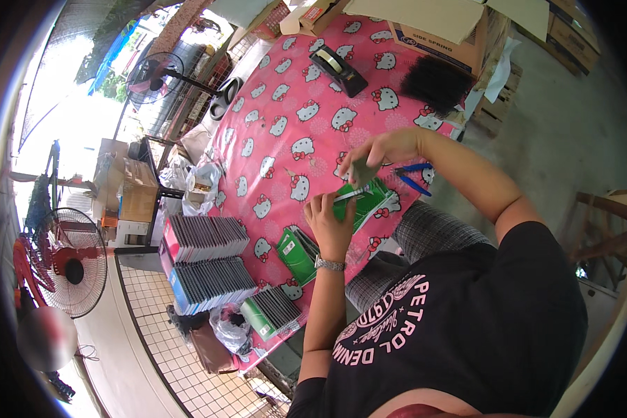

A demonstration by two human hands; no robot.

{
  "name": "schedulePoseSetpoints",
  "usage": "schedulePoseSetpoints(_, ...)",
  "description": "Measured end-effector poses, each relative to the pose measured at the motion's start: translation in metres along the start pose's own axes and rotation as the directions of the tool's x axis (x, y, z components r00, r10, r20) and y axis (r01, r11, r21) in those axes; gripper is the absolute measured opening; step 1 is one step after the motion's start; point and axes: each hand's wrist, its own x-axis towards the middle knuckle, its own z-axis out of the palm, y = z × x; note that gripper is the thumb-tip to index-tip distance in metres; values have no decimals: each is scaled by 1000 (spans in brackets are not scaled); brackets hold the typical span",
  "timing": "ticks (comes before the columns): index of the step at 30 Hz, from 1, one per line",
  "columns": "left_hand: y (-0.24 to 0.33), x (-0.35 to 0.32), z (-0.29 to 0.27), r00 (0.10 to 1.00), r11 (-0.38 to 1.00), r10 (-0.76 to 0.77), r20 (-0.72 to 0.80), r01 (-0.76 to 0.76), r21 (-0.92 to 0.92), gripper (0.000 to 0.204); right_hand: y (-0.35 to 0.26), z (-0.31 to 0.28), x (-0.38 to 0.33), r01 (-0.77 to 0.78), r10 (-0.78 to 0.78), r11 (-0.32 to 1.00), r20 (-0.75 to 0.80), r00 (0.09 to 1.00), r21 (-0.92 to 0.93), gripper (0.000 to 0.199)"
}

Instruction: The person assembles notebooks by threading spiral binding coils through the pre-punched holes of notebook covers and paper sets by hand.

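My left hand, with a watch on its wrist, has its fingers bent over the near left end of a green notebook at the table's near edge. Just beyond it, my right hand is bent down over the same notebook, its fingertips close to a thin whitish strip along the top. Whatever lies in the right fingers is too small and shaded to make out. Blue-handled pliers lie right of the notebook. More green notebooks rest left of my left wrist.
Stacks of spiral-bound notebooks stand at the table's left end, with a smaller green-covered stack nearer. A tape dispenser and a bundle of black wire-like strands sit farther back. Cardboard boxes are behind; fans stand left.
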Motion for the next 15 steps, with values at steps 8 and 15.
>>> schedulePoseSetpoints(8,3,8,3,999,999,48,-10,-48,-8,31,-15,-2,9,-263,165,531,-207,964,-806,55)
schedulePoseSetpoints(15,5,7,2,999,999,33,7,-33,-33,35,-15,3,13,-282,123,493,-255,959,-823,55)
